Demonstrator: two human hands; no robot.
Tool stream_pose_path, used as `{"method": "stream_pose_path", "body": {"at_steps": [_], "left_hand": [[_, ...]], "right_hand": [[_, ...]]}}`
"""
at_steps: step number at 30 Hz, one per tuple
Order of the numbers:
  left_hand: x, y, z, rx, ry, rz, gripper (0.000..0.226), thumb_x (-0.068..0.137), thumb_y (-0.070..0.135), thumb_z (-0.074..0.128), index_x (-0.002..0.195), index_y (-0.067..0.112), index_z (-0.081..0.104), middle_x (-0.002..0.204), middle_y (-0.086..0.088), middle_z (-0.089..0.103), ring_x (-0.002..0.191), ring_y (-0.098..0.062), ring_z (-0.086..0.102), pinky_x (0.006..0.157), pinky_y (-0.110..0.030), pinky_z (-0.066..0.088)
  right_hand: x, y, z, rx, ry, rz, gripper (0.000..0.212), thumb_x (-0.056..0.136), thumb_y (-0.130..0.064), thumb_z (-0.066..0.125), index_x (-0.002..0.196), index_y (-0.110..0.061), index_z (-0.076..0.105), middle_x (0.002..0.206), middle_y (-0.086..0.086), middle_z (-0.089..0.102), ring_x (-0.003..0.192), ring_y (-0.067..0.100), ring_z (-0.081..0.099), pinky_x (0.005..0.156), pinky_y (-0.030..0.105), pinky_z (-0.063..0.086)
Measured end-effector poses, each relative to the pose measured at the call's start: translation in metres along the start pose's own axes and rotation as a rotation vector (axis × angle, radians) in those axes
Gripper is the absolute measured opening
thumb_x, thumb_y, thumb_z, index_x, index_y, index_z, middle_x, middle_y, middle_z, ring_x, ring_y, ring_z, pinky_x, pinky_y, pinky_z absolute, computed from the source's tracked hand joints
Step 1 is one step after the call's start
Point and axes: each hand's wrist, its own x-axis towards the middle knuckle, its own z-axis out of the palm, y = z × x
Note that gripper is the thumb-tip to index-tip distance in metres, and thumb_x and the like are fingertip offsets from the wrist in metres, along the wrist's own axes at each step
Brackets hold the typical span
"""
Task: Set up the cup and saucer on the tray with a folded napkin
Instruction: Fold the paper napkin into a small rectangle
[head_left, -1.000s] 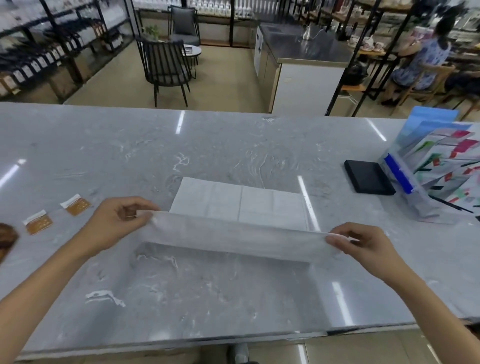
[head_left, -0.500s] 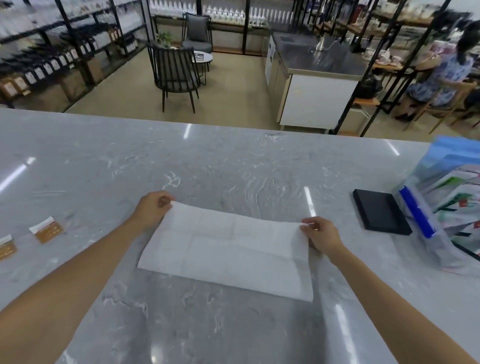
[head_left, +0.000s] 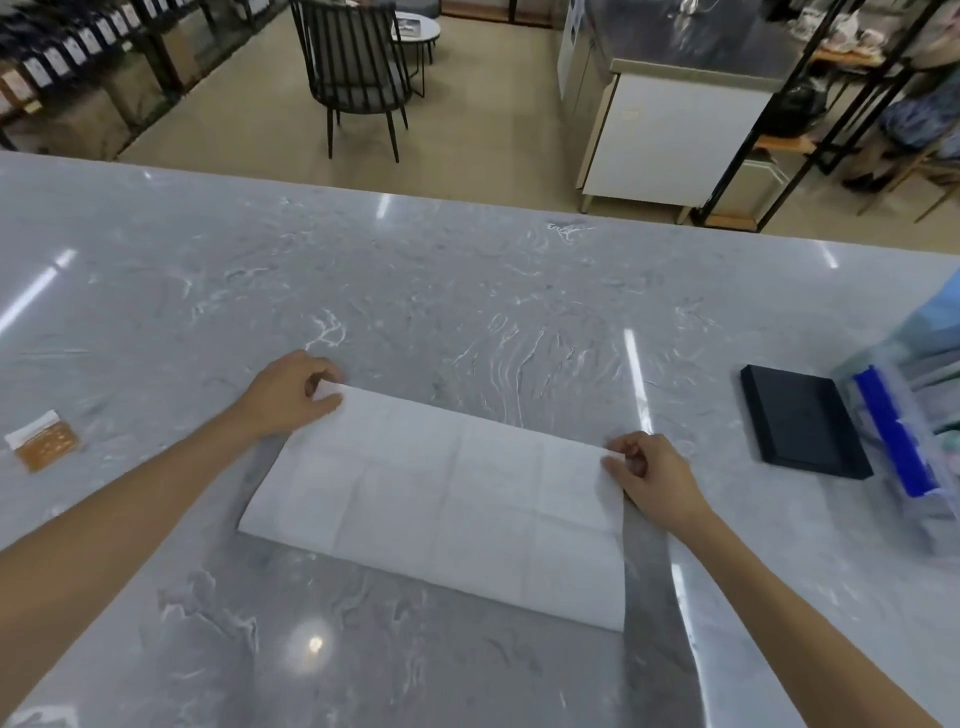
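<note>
Napkin (head_left: 441, 499) lies flat on the marble counter (head_left: 467, 312), near-centre, as a wide rectangle; the near long edge looks like the fold, the free edges on the far side. Crease lines are visible across it. Judging by that: 1 fold done, likely more needed to get it down to serving size.

Left hand (head_left: 288, 397) pinches the far-left corner, fingers closed on the paper. Right hand (head_left: 654, 480) pinches the far-right corner the same way. Both sit on the far edge, lining up the layers.

Further right: black flat tray-like item (head_left: 800, 428), empty, well apart from the napkin. It could be the tray, can't confirm.

No cup or saucer in view. Left: remaining folds, napkin placement, cup and saucer setup.
</note>
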Motion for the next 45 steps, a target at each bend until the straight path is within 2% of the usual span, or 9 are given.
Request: {"method": "stream_pose_path", "body": {"at_steps": [4,7,10,14,18,22,26,38,45], "left_hand": [[0.017,-0.007,-0.012,0.045,-0.161,0.015,0.013,0.082,0.021,0.082,0.078,0.021,0.07,0.064,0.006,0.055,0.076,-0.018,0.055,0.069,-0.028,0.04],[0.028,-0.007,-0.021,0.048,-0.29,-0.027,0.023,0.082,0.02,0.081,0.074,0.028,0.061,0.073,0.006,0.064,0.069,-0.012,0.06,0.065,-0.021,0.043],[0.034,-0.004,-0.023,0.043,-0.385,-0.035,0.016,0.084,0.018,0.079,0.086,0.026,0.064,0.082,0.008,0.066,0.071,-0.007,0.06,0.066,-0.019,0.044],[0.032,-0.005,-0.03,0.035,-0.408,-0.01,0.008,0.086,0.018,0.077,0.093,0.022,0.074,0.085,0.007,0.07,0.073,-0.002,0.062,0.064,-0.009,0.043],[0.018,-0.017,-0.041,-0.129,-0.38,-0.086,0.011,0.084,0.018,0.081,0.079,0.027,0.075,0.083,0.007,0.076,0.076,-0.014,0.071,0.071,-0.019,0.051],[-0.002,-0.023,-0.055,-0.385,-0.292,-0.152,0.021,0.069,0.032,0.089,0.083,0.021,0.077,0.084,-0.002,0.079,0.076,-0.014,0.071,0.07,-0.02,0.056],[-0.024,-0.022,-0.068,-0.491,-0.2,-0.168,0.043,0.061,0.046,0.092,0.095,0.023,0.079,0.086,-0.003,0.08,0.081,-0.011,0.075,0.079,-0.021,0.054],[-0.093,0.015,-0.124,-0.662,0.131,-0.168,0.022,0.063,0.023,0.091,0.084,0.027,0.084,0.083,0.0,0.082,0.079,-0.006,0.077,0.066,-0.008,0.055],[-0.106,0.028,-0.15,-0.595,0.209,-0.144,0.015,0.069,0.025,0.09,0.082,0.031,0.084,0.077,0.005,0.08,0.058,0.004,0.063,0.049,-0.01,0.047]], "right_hand": [[0.008,-0.004,-0.005,-0.043,-0.071,-0.015,0.014,0.09,-0.024,0.072,0.093,-0.024,0.058,0.081,-0.005,0.057,0.066,0.006,0.055,0.059,0.015,0.037],[0.012,-0.009,-0.009,-0.052,-0.154,-0.028,0.019,0.092,-0.02,0.071,0.106,-0.02,0.057,0.085,-0.005,0.062,0.068,0.013,0.056,0.064,0.021,0.043],[0.017,-0.015,-0.016,-0.045,-0.222,-0.043,0.018,0.093,-0.019,0.07,0.109,-0.022,0.063,0.088,-0.008,0.064,0.071,0.003,0.056,0.064,0.008,0.041],[0.02,-0.018,-0.027,0.144,-0.234,0.031,0.007,0.092,-0.024,0.073,0.086,-0.023,0.077,0.073,-0.014,0.07,0.065,0.002,0.061,0.059,0.007,0.043],[0.012,-0.022,-0.04,0.47,-0.247,0.146,0.005,0.086,-0.031,0.08,0.085,-0.027,0.082,0.06,-0.009,0.065,0.053,0.002,0.055,0.049,0.015,0.041],[0.003,-0.033,-0.049,0.605,-0.233,0.145,0.009,0.082,-0.026,0.084,0.09,-0.022,0.084,0.082,0.009,0.08,0.079,0.015,0.078,0.066,0.016,0.058],[-0.008,-0.045,-0.059,0.622,-0.221,0.121,0.015,0.078,-0.028,0.087,0.092,-0.021,0.084,0.087,0.011,0.081,0.088,0.02,0.079,0.07,0.017,0.06],[-0.045,-0.072,-0.1,0.645,-0.099,0.009,0.038,0.056,-0.041,0.089,0.086,-0.018,0.083,0.086,0.007,0.082,0.081,0.018,0.08,0.056,0.014,0.056],[-0.04,-0.083,-0.118,0.74,-0.157,-0.04,0.032,0.069,-0.036,0.085,0.096,-0.019,0.083,0.095,0.014,0.081,0.095,0.02,0.078,0.072,0.015,0.06]]}}
